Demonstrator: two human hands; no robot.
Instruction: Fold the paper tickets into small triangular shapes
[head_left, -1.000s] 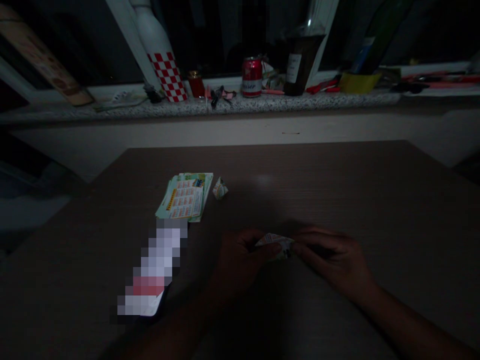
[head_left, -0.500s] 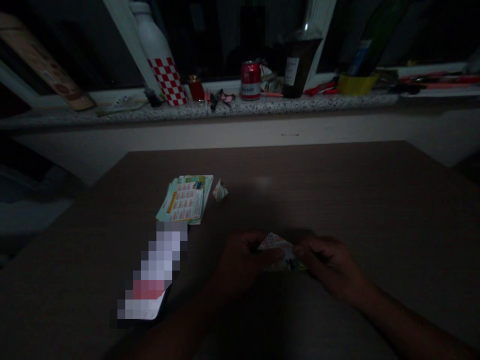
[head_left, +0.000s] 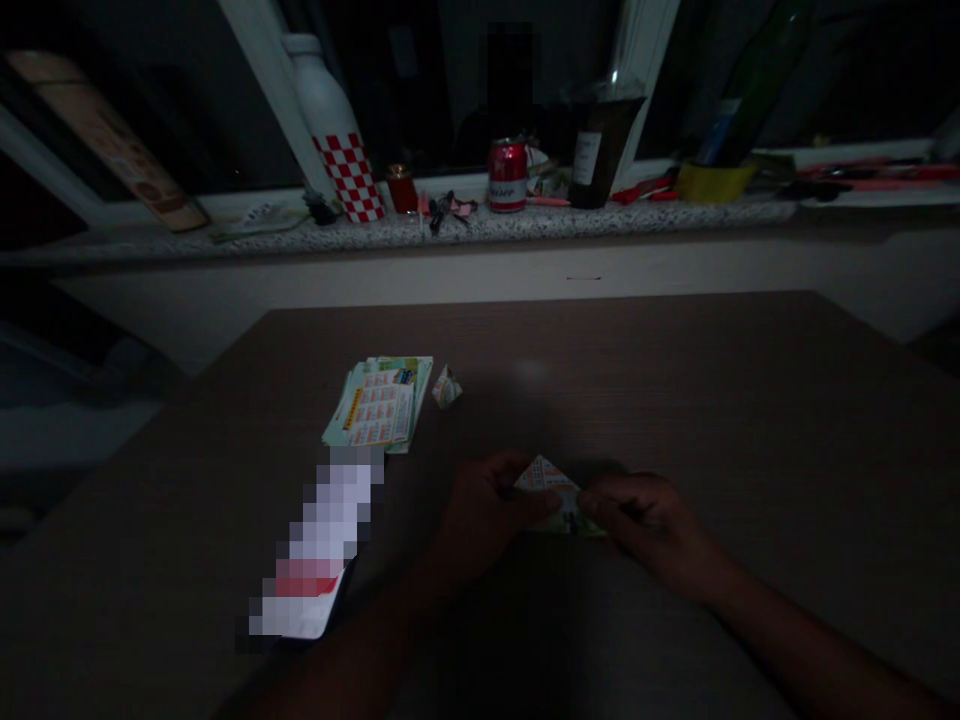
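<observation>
The room is dim. A small printed paper [head_left: 551,485], folded to a triangular point, lies on the brown table [head_left: 712,400] between my two hands. My left hand [head_left: 484,515] pinches its left side. My right hand [head_left: 649,520] pinches its right side. A stack of printed paper sheets [head_left: 379,405] lies to the far left of my hands. Beside that stack sits a small folded paper piece [head_left: 447,387].
A blurred-out flat object [head_left: 319,550] lies at the near left of the table. The stone window ledge [head_left: 247,240] behind holds a red-and-white checked bottle [head_left: 337,140], a red can [head_left: 508,175], a dark bottle [head_left: 596,140] and small clutter.
The paper's folded point has risen and come into fuller view between my fingers. My hands have moved slightly closer together, and the view has tilted down a little.
</observation>
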